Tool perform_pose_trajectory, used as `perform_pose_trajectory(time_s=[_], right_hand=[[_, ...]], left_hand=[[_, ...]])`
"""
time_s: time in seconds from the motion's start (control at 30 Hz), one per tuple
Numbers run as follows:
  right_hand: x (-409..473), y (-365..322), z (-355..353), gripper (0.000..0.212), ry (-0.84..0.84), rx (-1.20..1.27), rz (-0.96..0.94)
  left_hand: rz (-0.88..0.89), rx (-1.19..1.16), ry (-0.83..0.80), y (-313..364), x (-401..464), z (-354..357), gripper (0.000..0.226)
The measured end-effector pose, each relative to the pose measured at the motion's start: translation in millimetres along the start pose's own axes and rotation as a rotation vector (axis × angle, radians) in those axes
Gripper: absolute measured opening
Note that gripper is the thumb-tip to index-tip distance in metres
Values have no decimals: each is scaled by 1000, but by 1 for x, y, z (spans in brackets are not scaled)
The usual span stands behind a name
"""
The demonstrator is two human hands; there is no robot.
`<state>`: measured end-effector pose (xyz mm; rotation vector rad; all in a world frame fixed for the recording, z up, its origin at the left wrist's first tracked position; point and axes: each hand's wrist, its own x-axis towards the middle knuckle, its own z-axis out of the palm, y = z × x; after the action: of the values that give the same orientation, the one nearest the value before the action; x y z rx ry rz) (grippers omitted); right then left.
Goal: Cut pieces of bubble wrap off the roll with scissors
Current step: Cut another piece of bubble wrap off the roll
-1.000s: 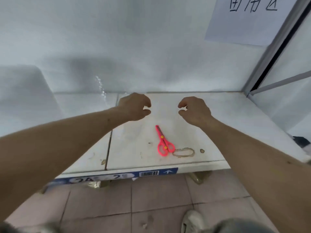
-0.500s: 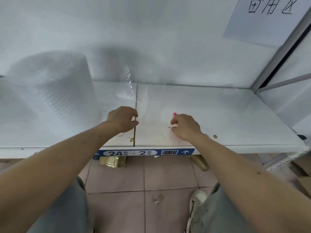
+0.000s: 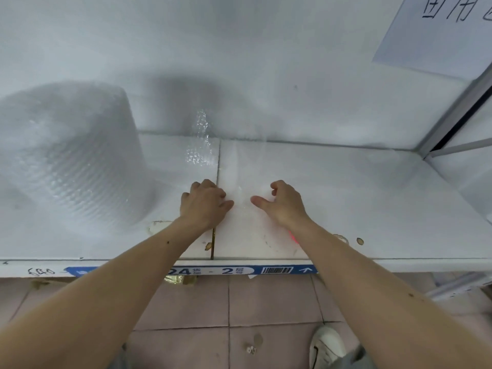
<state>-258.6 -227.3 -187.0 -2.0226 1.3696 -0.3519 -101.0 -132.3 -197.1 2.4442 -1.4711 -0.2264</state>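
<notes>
A big roll of bubble wrap [image 3: 72, 158] stands on the left of the white shelf [image 3: 359, 198]. A clear sheet of bubble wrap [image 3: 198, 145] runs from it to the right, flat over the shelf and under both hands. My left hand [image 3: 206, 203] rests on the sheet at the seam between two shelf boards, fingers bent, thumb out. My right hand [image 3: 282, 202] lies palm down beside it, thumb and fingers apart. Only a blurred red bit of the scissors [image 3: 292, 237] shows, under the sheet by my right wrist.
The shelf's front edge carries a blue label strip [image 3: 234, 270]. A white wall backs the shelf, with a paper sign [image 3: 436, 30] at the upper right and a metal post [image 3: 452, 113] at the right end. Below are a tiled floor and my shoe [image 3: 327, 344].
Both hands came down from the back of the shelf toward the front edge, bringing the sheet with them. Their pinch has loosened and they now lie on the sheet. It covers the scissors.
</notes>
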Motion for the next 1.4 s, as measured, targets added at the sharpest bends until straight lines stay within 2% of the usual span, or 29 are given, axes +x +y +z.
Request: perform_pose_trajectory(time_s=[0.07, 0.17, 0.23, 0.33, 0.37, 0.47, 0.6, 0.67, 0.73, 0.83, 0.9, 0.97, 1.03, 1.1, 1.2, 1.3, 1.4], right_hand=[[10, -13, 9, 81, -5, 59, 46], [19, -29, 17, 74, -3, 137, 128], [24, -35, 21, 62, -6, 228, 182], [29, -39, 23, 24, 17, 387, 195], [28, -41, 21, 18, 30, 427, 189], [21, -43, 8, 15, 18, 555, 177], [5, -45, -13, 13, 18, 589, 125], [-3, -45, -18, 13, 31, 575, 96], [-12, -43, -22, 14, 13, 559, 95], [-19, -32, -28, 28, -18, 553, 134], [-23, -15, -36, 43, 23, 482, 197], [-25, 8, -44, 53, 86, 263, 225], [-26, 27, -51, 58, 65, 17, 198], [-27, 39, -55, 47, 38, -137, 215], [-32, 45, -57, 34, 34, -213, 236], [-34, 49, -54, 35, 32, -166, 246], [-33, 46, -54, 39, 38, -226, 236]], left_hand=[[26, -14, 14, -2, 0, 3, 38], [24, -99, 14, -6, 1, 4, 36], [12, -155, 6, -8, 1, 3, 36], [-39, -275, 36, -7, -1, 1, 39], [-82, -358, 69, -5, -2, 0, 40], [-289, -694, 105, 8, -11, -8, 44], [-689, -1413, -162, 30, -19, -17, 57], [-774, -1761, -280, 35, -20, -19, 57], [-741, -1941, -263, 35, -16, -18, 51], [-714, -1973, -208, 39, -10, -16, 16], [-719, -1974, -201, 42, -9, -17, 3], [-728, -2000, -170, 43, -6, -15, 5], [-709, -2019, -145, 43, -3, -13, 12], [-679, -2034, -133, 45, -1, -9, 27], [-674, -2023, -115, 48, 0, -5, 38], [-657, -2017, -95, 51, 2, -2, 41], [-643, -2022, -70, 53, 1, 0, 43]])
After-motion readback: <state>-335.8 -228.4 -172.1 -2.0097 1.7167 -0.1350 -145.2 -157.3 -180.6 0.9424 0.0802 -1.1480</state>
